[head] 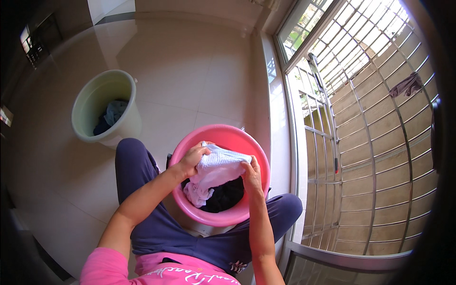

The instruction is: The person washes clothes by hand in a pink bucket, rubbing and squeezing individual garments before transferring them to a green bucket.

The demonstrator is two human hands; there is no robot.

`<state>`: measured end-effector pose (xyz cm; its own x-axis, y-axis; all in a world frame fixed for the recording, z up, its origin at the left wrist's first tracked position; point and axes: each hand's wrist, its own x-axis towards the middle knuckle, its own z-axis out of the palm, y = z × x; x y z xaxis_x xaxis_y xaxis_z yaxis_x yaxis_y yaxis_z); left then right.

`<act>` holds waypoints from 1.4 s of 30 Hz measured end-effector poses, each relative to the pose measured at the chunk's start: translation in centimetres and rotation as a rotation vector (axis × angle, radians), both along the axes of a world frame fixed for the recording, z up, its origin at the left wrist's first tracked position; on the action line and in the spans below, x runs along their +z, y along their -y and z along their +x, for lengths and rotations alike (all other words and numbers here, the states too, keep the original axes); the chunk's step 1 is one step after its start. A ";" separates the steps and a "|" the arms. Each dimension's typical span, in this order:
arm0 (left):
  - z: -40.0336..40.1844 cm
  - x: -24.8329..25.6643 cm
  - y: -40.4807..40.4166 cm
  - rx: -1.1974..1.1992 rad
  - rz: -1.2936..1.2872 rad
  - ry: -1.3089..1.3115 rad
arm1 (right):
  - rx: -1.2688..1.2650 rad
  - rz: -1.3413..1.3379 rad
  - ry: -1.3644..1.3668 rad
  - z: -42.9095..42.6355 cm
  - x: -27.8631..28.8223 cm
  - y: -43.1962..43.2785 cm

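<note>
A white cloth [222, 162] is spread between my two hands above a pink plastic tub [260, 153] that stands between my knees. My left hand [194, 158] grips the cloth's upper left corner, with the thumb on top. At the cloth's right end, my right hand [252, 171] pinches the edge between thumb and fingers. The lower left part of the cloth hangs bunched into the tub. Dark clothes [226, 196] lie at the bottom of the tub, partly hidden by the white cloth.
A pale green plastic bucket [131, 114] with blue and dark clothes [114, 112] inside stands on the tiled floor beyond my left knee. To the right are a window frame [294, 142] and a metal grille [372, 160], where a dark cloth [406, 85] hangs.
</note>
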<state>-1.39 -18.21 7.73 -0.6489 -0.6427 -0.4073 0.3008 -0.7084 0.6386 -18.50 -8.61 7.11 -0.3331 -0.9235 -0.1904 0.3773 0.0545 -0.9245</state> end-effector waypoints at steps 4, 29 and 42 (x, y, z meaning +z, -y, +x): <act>-2.8 -3.9 -1.8 0.067 0.024 0.050 | -0.095 -0.056 -0.330 1.8 -0.7 0.0; -4.2 -3.4 -4.1 -0.170 0.008 0.135 | -0.258 0.060 -1.336 2.2 -1.2 0.8; -0.4 2.0 0.2 -0.358 -0.883 0.299 | 0.519 0.177 -0.424 0.4 0.4 -0.2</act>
